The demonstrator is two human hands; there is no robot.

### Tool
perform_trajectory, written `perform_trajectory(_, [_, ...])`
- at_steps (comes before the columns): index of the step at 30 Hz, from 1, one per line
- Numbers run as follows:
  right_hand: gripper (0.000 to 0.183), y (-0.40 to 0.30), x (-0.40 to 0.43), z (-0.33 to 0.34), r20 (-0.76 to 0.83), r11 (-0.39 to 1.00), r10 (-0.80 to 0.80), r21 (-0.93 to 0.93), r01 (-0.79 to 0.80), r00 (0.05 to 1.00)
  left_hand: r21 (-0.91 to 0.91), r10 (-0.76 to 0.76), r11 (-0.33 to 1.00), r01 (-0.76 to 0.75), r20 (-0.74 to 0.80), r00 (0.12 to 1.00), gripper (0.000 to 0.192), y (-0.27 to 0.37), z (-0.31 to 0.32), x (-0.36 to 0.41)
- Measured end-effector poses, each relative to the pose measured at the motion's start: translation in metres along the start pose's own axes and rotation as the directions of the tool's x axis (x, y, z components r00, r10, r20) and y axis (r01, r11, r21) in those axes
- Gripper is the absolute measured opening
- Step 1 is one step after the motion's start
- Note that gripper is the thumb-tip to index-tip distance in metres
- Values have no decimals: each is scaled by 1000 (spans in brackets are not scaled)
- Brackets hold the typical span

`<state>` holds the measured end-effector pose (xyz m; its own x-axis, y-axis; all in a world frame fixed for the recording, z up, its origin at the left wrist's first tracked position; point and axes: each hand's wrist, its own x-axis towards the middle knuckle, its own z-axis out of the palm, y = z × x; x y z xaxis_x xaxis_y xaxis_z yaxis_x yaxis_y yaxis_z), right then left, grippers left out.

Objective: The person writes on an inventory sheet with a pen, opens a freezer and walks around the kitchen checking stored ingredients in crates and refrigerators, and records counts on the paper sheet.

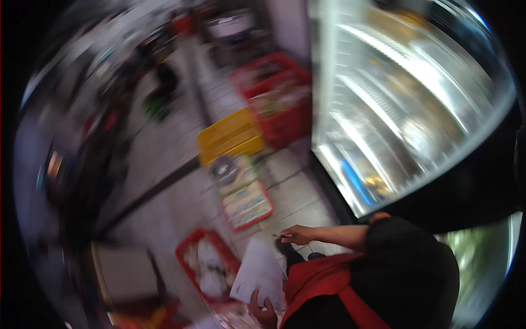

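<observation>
Near the bottom edge, my left hand (263, 310) holds white paper sheets (258, 271) by their lower part, fingers over the paper. Some printing shows on it. My right hand (300, 235) is higher up, its arm reaching from a dark short sleeve. Its fingers are closed on a thin pen-like object (283, 235), too small to name surely. The two hands are apart, the paper just below and left of the right hand. A red apron (318, 273) covers my front, over dark clothing, with a dark shoe (283, 246) beneath the right hand.
A red crate (197, 234) with white bundles lies beside the paper. Further off on the tiled floor stand a red-rimmed tray (269, 209) of pale items, a yellow crate (232, 133) and red crates (287, 127). A lit display fridge (324, 107) with shelves rises at right. Much is blurred.
</observation>
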<state>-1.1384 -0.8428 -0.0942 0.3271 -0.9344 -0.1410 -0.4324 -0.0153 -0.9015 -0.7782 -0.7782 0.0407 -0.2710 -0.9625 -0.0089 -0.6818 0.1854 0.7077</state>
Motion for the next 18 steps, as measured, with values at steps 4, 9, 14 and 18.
perform_trajectory(4, [46,-79,-29,16,229,876,185,402,-266,956,10,46,999,-45,-183,982,40,58,-23,-64])
perform_trajectory(9, [21,-118,-57,89,637,923,90,236,-304,766,-157,-325,946,284,-480,815,41,78,-69,-168])
perform_trajectory(14, [18,-185,-81,190,807,932,49,175,-316,589,-246,-380,911,332,-814,439,44,49,-82,-304])
perform_trajectory(18, [18,-231,-87,297,907,984,-35,105,-144,420,-318,-404,865,388,-900,165,45,32,-84,-429])
